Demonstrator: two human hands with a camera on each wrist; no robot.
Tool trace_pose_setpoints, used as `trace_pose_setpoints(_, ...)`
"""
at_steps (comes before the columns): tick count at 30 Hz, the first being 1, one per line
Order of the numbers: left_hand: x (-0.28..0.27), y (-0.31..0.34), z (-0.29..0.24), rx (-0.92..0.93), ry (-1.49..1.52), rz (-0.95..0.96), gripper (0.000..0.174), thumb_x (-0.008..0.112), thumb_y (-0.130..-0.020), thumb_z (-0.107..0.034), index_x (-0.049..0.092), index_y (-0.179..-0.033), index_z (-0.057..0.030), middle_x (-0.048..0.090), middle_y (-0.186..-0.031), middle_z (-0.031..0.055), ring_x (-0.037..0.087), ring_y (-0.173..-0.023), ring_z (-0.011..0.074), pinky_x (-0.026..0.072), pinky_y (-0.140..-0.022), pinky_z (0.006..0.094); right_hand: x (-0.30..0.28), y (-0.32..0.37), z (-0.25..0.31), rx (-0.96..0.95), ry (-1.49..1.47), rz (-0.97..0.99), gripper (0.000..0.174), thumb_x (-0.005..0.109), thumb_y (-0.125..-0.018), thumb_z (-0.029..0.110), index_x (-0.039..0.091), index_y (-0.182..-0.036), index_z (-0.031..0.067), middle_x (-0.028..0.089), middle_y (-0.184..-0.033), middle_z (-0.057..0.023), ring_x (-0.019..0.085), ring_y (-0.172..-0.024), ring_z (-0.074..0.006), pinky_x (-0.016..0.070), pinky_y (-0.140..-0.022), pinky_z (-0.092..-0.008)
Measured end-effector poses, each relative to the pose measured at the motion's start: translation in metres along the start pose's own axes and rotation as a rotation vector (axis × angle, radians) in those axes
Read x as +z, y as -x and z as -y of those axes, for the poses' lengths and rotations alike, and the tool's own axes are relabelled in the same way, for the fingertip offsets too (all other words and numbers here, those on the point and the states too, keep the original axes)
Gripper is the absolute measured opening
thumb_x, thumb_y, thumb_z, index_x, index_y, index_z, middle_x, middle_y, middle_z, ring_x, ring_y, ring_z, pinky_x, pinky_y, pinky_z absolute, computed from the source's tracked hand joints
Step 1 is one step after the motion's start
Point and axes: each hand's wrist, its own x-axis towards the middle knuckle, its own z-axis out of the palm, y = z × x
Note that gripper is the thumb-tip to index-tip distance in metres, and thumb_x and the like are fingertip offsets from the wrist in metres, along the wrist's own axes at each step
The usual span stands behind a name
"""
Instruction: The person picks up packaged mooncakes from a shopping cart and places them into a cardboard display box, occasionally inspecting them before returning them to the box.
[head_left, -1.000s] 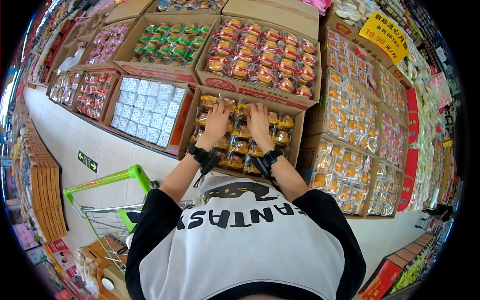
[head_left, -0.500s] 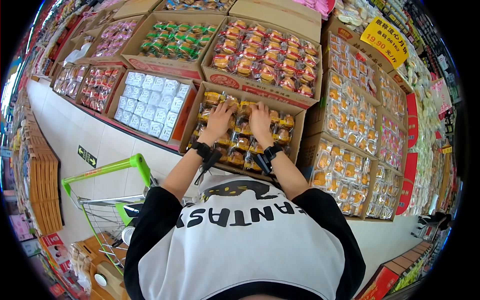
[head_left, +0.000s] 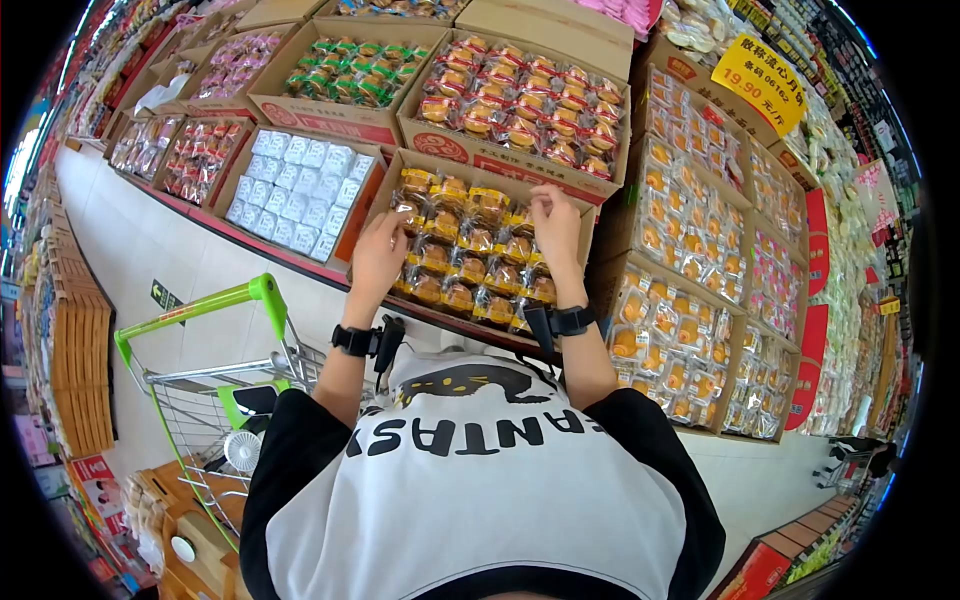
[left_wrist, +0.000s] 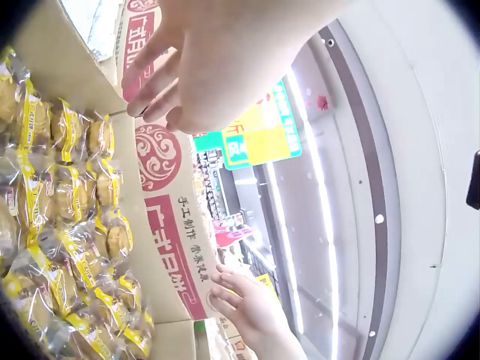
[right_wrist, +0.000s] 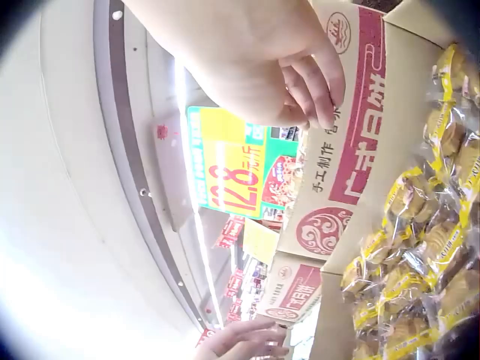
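Note:
A cardboard box (head_left: 590, 240) holds rows of mooncakes (head_left: 470, 240) in clear wrappers with yellow bands. My left hand (head_left: 379, 252) hovers at the box's left side, fingers loosely bent, its fingertips near the end of a row. Over the right side is my right hand (head_left: 558, 235), its fingers loosely bent too. Nothing shows in either palm. In the left wrist view, my left hand (left_wrist: 217, 71) hangs in front of the red-printed wall of the box behind. The right wrist view has my right hand (right_wrist: 262, 71) beside the wrapped mooncakes (right_wrist: 420, 255).
Behind stands a box of red-banded cakes (head_left: 520, 105). White packets (head_left: 295, 190) fill the box on the left, and boxes of orange-centred cakes (head_left: 690, 230) stand on the right. A green-handled shopping cart (head_left: 200, 310) is at the left. A yellow price sign (head_left: 760, 85) rises at the back right.
Both hands have moved apart from the middle of the mooncakes, the left toward the box's left side and the right toward its right side. More of the mooncakes now shows between them.

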Motion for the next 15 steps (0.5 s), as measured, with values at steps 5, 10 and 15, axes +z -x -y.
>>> trace_pose_setpoints(5,-0.013,0.032,-0.015,-0.105,0.071,-0.022,0.018,0.051,-0.079,-0.002,0.056,-0.096,-0.0029,0.057,-0.085,0.0136,0.057,-0.072,0.0269,0.0451,-0.063,0.0329,-0.018,0.013,0.017,0.017,-0.12,0.116,0.013,0.055,-0.078,0.008,0.059,-0.09,0.0038,0.062,-0.076,-0.0115,0.059,-0.063,-0.0216,0.0459,-0.059,-0.0316)
trace_pose_setpoints(10,-0.014,0.069,-0.04,-0.141,0.13,0.012,0.019,0.05,-0.08,-0.002,0.055,-0.098,-0.0013,0.057,-0.084,0.0146,0.057,-0.071,0.0263,0.0452,-0.064,0.0307,-0.013,0.036,0.02,0.007,-0.235,0.414,0.015,0.055,-0.078,0.01,0.059,-0.091,0.0029,0.062,-0.076,-0.0109,0.058,-0.061,-0.021,0.0455,-0.058,-0.0302)
trace_pose_setpoints(15,-0.015,0.108,-0.054,-0.23,0.123,0.068,0.021,0.051,-0.08,0.0,0.056,-0.1,-0.0005,0.06,-0.087,0.0126,0.059,-0.073,0.0206,0.0462,-0.065,0.0281,-0.021,0.061,0.049,0.02,-0.214,0.96,0.021,0.056,-0.079,0.017,0.058,-0.095,0.0035,0.063,-0.077,-0.0102,0.06,-0.067,-0.0201,0.0465,-0.063,-0.0312)
